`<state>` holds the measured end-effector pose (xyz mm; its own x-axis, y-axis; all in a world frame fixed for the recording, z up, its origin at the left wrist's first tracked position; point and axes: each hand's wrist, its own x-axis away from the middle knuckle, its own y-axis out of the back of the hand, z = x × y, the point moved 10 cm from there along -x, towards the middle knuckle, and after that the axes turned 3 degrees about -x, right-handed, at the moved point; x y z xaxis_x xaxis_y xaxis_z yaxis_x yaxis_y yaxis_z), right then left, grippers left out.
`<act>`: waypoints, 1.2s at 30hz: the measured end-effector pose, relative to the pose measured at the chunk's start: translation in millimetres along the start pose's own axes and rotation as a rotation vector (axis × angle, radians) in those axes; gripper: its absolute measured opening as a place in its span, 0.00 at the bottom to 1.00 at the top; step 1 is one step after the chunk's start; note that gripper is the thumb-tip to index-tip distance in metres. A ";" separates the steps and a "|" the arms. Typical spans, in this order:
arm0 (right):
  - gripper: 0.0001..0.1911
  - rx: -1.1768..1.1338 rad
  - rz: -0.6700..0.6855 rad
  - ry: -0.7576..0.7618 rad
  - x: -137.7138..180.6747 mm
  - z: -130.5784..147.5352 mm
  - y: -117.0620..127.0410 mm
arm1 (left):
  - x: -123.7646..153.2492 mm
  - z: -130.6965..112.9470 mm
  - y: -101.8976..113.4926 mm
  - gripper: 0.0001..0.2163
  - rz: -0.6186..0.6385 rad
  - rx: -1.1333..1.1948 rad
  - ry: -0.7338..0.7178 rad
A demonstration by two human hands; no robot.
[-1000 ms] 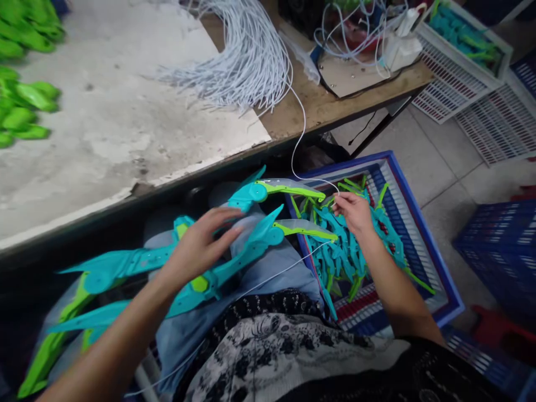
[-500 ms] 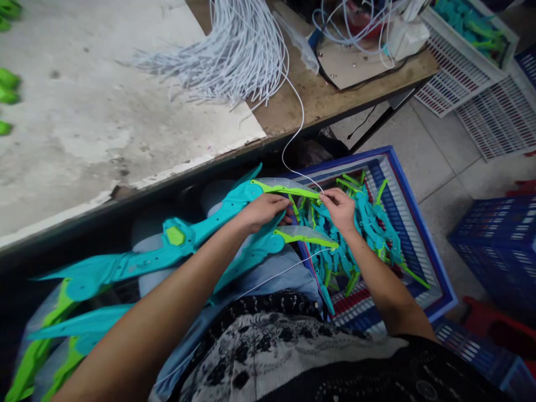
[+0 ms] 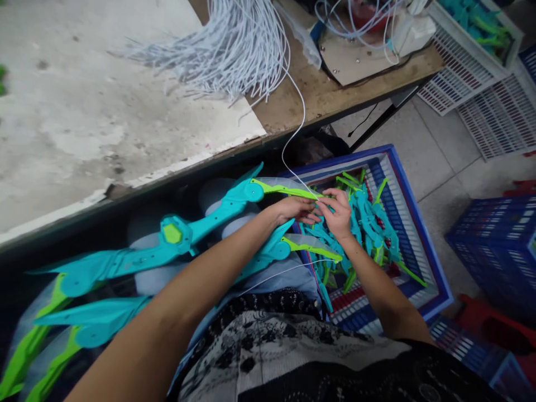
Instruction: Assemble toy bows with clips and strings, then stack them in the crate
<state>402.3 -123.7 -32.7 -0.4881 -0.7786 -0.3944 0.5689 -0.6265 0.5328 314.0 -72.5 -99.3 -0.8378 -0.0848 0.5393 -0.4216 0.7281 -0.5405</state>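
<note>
A teal and green toy bow point(image 3: 209, 220) lies across my lap, its green limb tip reaching to my hands. A white cord point(image 3: 302, 114) runs down from the bundle on the table to that tip. My right hand point(image 3: 337, 215) pinches the cord at the tip, thumb and forefinger together. Touching it from the left, my left hand point(image 3: 297, 209) has its fingers closed at the cord's end; the exact hold is partly hidden. A second toy bow point(image 3: 104, 321) lies on my lap below the first, with a cord at its green tip.
A blue crate point(image 3: 439, 279) at my right holds several teal and green bow parts point(image 3: 368, 218). On the worktable point(image 3: 104, 106) lies a bundle of white cords point(image 3: 247, 56). White crates point(image 3: 464, 61) and more blue crates point(image 3: 494, 245) stand on the floor at right.
My left hand has moved right along the limb to meet my right hand at the tip. My right hand has shifted slightly. The lower bow has shifted a little.
</note>
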 end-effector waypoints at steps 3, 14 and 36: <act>0.09 -0.039 0.018 -0.063 5.2 -9.7 -4.3 | -4.1 -2.5 -2.2 0.08 -0.014 -0.035 -0.019; 0.29 -0.037 0.123 -0.149 9.2 -25.0 -5.5 | 115.3 -38.1 79.1 0.06 -0.421 -0.063 -0.235; 0.20 0.326 0.257 0.314 -23.3 115.1 -82.1 | 426.7 36.1 149.4 0.16 -1.280 0.534 -0.917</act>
<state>290.8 -50.0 19.0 -0.1093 -0.9106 -0.3987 0.3839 -0.4086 0.8280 -119.0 -24.5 26.8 0.2906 -0.8906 0.3498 -0.8532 -0.4067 -0.3267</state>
